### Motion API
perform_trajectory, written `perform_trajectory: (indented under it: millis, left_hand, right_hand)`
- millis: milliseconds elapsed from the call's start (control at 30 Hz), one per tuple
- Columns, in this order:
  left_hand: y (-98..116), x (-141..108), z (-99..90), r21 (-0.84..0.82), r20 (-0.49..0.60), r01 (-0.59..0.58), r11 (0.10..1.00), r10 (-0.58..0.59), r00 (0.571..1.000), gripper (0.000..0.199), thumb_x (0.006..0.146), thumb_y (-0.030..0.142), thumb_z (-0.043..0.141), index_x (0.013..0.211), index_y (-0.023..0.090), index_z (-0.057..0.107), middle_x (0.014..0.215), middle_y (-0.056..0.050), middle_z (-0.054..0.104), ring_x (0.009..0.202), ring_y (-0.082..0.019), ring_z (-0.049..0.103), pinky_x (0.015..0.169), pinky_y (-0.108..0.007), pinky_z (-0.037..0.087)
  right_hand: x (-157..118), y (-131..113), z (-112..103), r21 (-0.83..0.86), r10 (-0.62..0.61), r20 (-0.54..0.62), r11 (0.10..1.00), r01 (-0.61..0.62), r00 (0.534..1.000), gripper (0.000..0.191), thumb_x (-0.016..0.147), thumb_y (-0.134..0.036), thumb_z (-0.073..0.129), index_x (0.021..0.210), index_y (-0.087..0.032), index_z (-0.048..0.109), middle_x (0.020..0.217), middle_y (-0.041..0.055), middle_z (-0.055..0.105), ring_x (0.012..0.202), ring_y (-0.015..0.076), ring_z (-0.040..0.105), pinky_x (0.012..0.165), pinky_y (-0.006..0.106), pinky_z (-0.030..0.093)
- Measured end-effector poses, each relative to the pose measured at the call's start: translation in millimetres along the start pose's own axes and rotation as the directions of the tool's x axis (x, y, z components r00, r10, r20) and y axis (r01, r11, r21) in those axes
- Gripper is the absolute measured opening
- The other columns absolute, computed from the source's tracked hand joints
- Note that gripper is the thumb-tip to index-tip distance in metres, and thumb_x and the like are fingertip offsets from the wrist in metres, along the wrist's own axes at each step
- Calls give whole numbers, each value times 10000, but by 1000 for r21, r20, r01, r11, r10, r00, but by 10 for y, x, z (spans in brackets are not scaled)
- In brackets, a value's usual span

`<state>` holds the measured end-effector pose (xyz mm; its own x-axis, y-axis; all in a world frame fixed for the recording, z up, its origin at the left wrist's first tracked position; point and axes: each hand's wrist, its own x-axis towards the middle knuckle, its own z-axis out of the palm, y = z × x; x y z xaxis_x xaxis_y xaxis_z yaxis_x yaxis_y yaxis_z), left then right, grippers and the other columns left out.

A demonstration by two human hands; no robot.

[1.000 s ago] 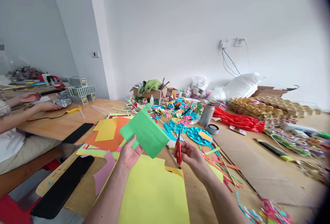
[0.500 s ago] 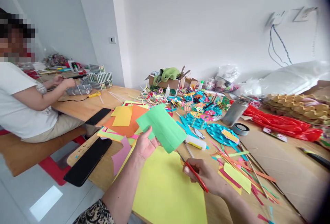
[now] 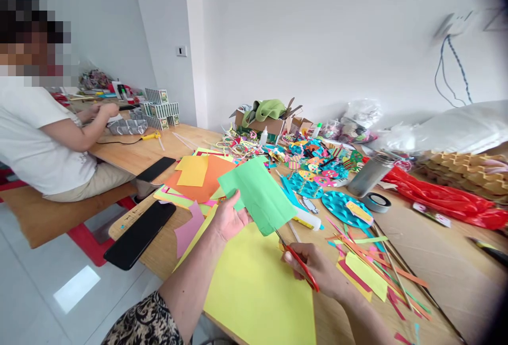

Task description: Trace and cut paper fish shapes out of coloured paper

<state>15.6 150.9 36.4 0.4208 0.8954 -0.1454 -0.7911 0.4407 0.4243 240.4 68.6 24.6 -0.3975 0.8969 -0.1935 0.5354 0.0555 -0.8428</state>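
My left hand [image 3: 232, 218] holds a piece of green paper [image 3: 260, 194] by its lower left edge, thumb on top. My right hand [image 3: 309, 263] is closed round the red handles of a pair of scissors [image 3: 302, 264]. The scissors' blades meet the lower right edge of the green paper. Beneath both hands a large yellow sheet [image 3: 257, 287] lies on the table. Orange paper [image 3: 216, 178] and a pink scrap [image 3: 189, 228] are to the left of the green paper.
A black phone [image 3: 138, 234] lies at the left edge. Behind are a glue bottle [image 3: 305, 219], blue discs [image 3: 341, 208], a metal bottle [image 3: 371, 174] and tape [image 3: 377, 202]. Paper strips [image 3: 391, 265] are scattered right. A person in a white shirt [image 3: 27, 128] sits far left.
The scissors' blades have come onto the edge of the green paper, which was just beyond their tips. The view has shifted slightly, so the surroundings appear further right.
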Motion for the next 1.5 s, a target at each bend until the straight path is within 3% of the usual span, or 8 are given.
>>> perform_trajectory:
  millis: [233,567,967,1500]
  left_hand:
    - [7,12,-3,-3,-53,45,999,-45,998,355,968,330,414,1235,131,536,1128,-147,676,1063,-261,638,916,-460,495]
    - [-2,4,10,-32,-38,80,996,-81,996,417,977,380,373,1276,121,505,1116,-162,677,1063,-267,638,922,-464,481]
    - [-10,-7,12,-9,-43,93,996,-94,995,417,982,361,365,1293,115,494,1112,-163,679,1026,-270,655,922,-470,481]
    - [-29,-4,-12,11,-16,98,995,-98,995,375,966,359,411,1228,126,543,1139,-164,666,1067,-273,635,931,-478,478]
  right_hand:
    - [-14,-101,18,62,15,2,998,-15,1000,510,804,-667,511,687,-171,528,542,-23,467,508,124,474,479,244,333]
    - [-20,-97,51,113,14,26,993,-17,1000,594,811,-711,467,771,-135,606,536,7,532,510,124,476,483,246,329]
    - [6,-41,44,148,-11,-37,989,16,999,538,865,-649,446,761,-142,595,536,7,545,499,118,470,483,247,342]
    - [2,-85,44,123,25,-50,992,-18,998,577,818,-713,441,731,-156,567,490,-13,510,451,104,418,456,243,301]
